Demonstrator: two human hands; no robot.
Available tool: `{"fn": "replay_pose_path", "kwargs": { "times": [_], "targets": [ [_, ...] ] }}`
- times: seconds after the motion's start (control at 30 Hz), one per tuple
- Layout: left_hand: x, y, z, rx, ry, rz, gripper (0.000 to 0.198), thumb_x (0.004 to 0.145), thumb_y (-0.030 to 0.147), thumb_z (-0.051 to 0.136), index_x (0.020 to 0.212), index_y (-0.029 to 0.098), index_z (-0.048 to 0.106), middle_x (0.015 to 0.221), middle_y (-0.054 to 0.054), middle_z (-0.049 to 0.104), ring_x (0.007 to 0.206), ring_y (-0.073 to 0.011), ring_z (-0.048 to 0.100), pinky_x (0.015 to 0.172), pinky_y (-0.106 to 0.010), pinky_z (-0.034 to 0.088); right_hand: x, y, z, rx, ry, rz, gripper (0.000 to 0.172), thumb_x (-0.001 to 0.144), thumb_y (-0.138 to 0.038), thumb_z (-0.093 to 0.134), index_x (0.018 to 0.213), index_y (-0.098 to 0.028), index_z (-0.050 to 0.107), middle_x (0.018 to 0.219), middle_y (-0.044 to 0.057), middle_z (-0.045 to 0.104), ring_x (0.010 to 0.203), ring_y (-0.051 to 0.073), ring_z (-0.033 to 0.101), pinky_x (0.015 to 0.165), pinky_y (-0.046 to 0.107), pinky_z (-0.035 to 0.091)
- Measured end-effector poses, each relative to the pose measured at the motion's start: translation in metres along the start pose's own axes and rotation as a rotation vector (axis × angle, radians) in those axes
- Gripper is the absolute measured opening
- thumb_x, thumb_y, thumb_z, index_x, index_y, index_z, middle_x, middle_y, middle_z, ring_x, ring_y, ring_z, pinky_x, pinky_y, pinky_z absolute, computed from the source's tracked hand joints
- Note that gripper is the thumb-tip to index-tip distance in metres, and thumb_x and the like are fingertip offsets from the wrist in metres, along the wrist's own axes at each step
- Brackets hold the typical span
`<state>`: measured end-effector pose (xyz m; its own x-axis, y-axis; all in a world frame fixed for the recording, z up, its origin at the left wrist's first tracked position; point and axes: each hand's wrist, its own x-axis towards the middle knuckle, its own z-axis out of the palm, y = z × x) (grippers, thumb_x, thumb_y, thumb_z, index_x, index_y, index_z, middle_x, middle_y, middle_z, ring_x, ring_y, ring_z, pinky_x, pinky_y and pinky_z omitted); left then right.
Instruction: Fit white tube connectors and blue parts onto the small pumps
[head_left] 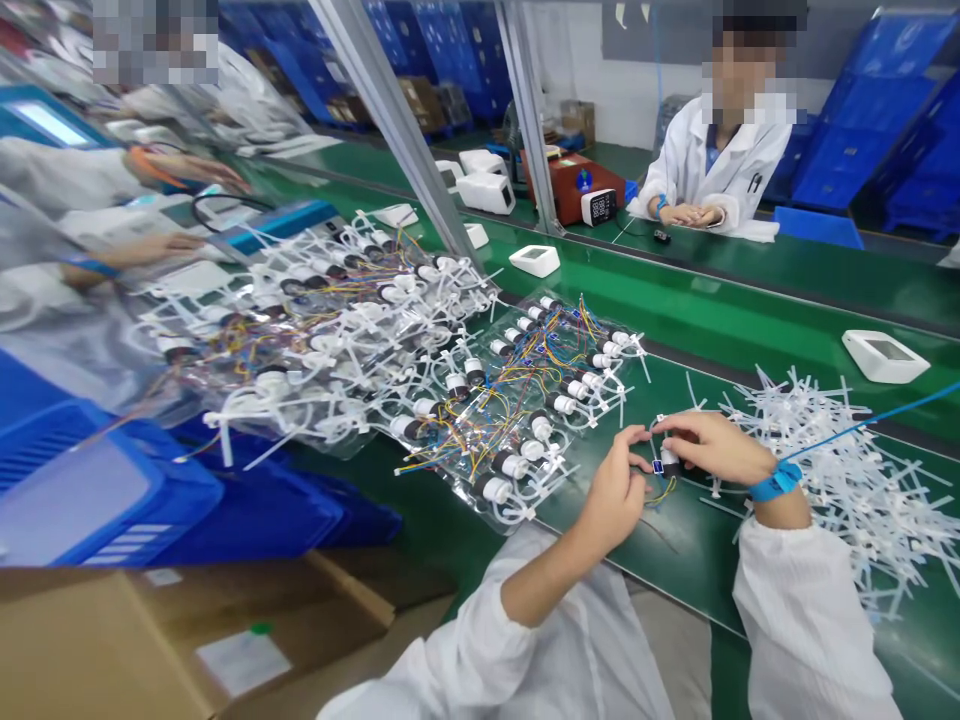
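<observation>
Green matting covers the bench (697, 300) where both hands meet. Left hand (616, 490) pinches, fingers curled, at a small wired pump part (666, 462); right hand (712, 445) closes over the same part from above. Just left lies a tray of finished wired pumps (525, 400); to the right, a heap of white cable ties (855, 470). Across the bench sits another person in a white coat (720, 160).

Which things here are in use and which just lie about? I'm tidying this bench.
In use: left hand, right hand, the small wired part they hold, tie pile, finished parts.
Lying about: white devices, cardboard box, blue crate.
</observation>
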<state>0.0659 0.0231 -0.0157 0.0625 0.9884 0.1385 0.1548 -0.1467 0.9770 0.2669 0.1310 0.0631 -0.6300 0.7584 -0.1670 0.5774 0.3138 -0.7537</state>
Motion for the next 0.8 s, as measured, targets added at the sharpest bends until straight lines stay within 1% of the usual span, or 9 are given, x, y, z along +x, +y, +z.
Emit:
{"fn": "replay_pose_path", "kwargs": {
  "times": [0.03, 0.1, 0.2, 0.33, 0.4, 0.43, 0.5, 0.67, 0.8],
  "targets": [
    [0.0, -0.001, 0.0, -0.019, 0.0, 0.004, 0.075, 0.087, 0.003, 0.047, 0.158, 0.026, 0.039, 0.155, -0.015, 0.058, 0.107, -0.0189, 0.071, 0.08, -0.032, 0.069, 0.002, 0.001, 0.0, -0.076, 0.008, -0.022, 0.03, 0.098, -0.028, 0.068, 0.123, -0.029, 0.084, 0.093, 0.003, 0.079, 0.083, 0.023, 0.074, 0.08, 0.035, 0.057],
    [0.001, -0.002, 0.0, -0.04, 0.002, 0.02, 0.076, 0.086, 0.003, 0.049, 0.158, 0.026, 0.04, 0.155, -0.015, 0.059, 0.109, -0.0189, 0.072, 0.09, -0.036, 0.07, 0.005, 0.003, 0.002, -0.182, 0.015, -0.03, 0.031, 0.096, -0.025, 0.073, 0.124, -0.028, 0.085, 0.095, 0.004, 0.077, 0.089, 0.024, 0.073, 0.084, 0.035, 0.054],
    [0.001, -0.001, 0.0, -0.069, -0.005, 0.023, 0.078, 0.084, 0.002, 0.051, 0.157, 0.026, 0.041, 0.157, -0.015, 0.06, 0.112, -0.0187, 0.074, 0.103, -0.042, 0.068, 0.01, 0.004, 0.006, -0.242, 0.01, 0.012, 0.025, 0.095, -0.021, 0.073, 0.118, -0.026, 0.083, 0.092, 0.003, 0.075, 0.086, 0.024, 0.071, 0.081, 0.033, 0.051],
    [0.002, 0.0, -0.001, -0.119, -0.037, 0.01, 0.081, 0.081, 0.003, 0.052, 0.158, 0.027, 0.043, 0.163, -0.016, 0.058, 0.117, -0.0213, 0.076, 0.106, -0.045, 0.068, 0.013, -0.001, 0.012, -0.235, 0.022, 0.085, 0.011, 0.099, -0.022, 0.069, 0.107, -0.024, 0.077, 0.087, 0.002, 0.077, 0.083, 0.023, 0.072, 0.076, 0.032, 0.047],
    [0.002, 0.0, -0.001, -0.151, -0.055, 0.013, 0.082, 0.08, 0.004, 0.052, 0.158, 0.027, 0.044, 0.164, -0.015, 0.058, 0.124, -0.0241, 0.076, 0.109, -0.047, 0.067, 0.014, -0.004, 0.014, -0.229, 0.04, 0.143, 0.005, 0.099, -0.024, 0.071, 0.103, -0.024, 0.074, 0.085, 0.001, 0.077, 0.081, 0.023, 0.072, 0.074, 0.031, 0.046],
    [0.002, 0.0, -0.002, -0.167, -0.062, 0.016, 0.082, 0.08, 0.004, 0.052, 0.158, 0.027, 0.044, 0.164, -0.015, 0.058, 0.129, -0.0256, 0.075, 0.111, -0.048, 0.066, 0.014, -0.006, 0.015, -0.232, 0.055, 0.171, 0.003, 0.097, -0.024, 0.073, 0.1, -0.024, 0.071, 0.084, 0.001, 0.076, 0.081, 0.023, 0.072, 0.073, 0.031, 0.045],
    [0.002, 0.0, -0.002, -0.198, -0.073, 0.024, 0.082, 0.08, 0.004, 0.052, 0.158, 0.027, 0.044, 0.165, -0.016, 0.057, 0.135, -0.0278, 0.073, 0.113, -0.05, 0.066, 0.015, -0.008, 0.017, -0.233, 0.086, 0.212, 0.009, 0.095, -0.023, 0.075, 0.096, -0.025, 0.067, 0.082, 0.0, 0.075, 0.08, 0.023, 0.072, 0.073, 0.031, 0.044],
    [0.0, 0.004, -0.002, -0.251, -0.078, 0.06, 0.075, 0.085, 0.004, 0.052, 0.157, 0.026, 0.046, 0.166, -0.017, 0.056, 0.143, -0.0305, 0.07, 0.116, -0.052, 0.064, 0.014, -0.002, 0.016, -0.099, 0.138, 0.198, 0.011, 0.093, -0.024, 0.072, 0.091, -0.026, 0.061, 0.076, -0.003, 0.071, 0.072, 0.02, 0.067, 0.069, 0.03, 0.043],
    [-0.001, 0.014, -0.002, -0.263, -0.11, 0.126, 0.066, 0.095, 0.004, 0.051, 0.158, 0.026, 0.048, 0.164, -0.017, 0.059, 0.145, -0.0313, 0.069, 0.117, -0.052, 0.063, 0.01, 0.009, 0.009, 0.151, 0.14, 0.189, 0.012, 0.089, -0.03, 0.07, 0.094, -0.026, 0.06, 0.073, -0.005, 0.066, 0.068, 0.019, 0.064, 0.063, 0.029, 0.043]
  ]
}}
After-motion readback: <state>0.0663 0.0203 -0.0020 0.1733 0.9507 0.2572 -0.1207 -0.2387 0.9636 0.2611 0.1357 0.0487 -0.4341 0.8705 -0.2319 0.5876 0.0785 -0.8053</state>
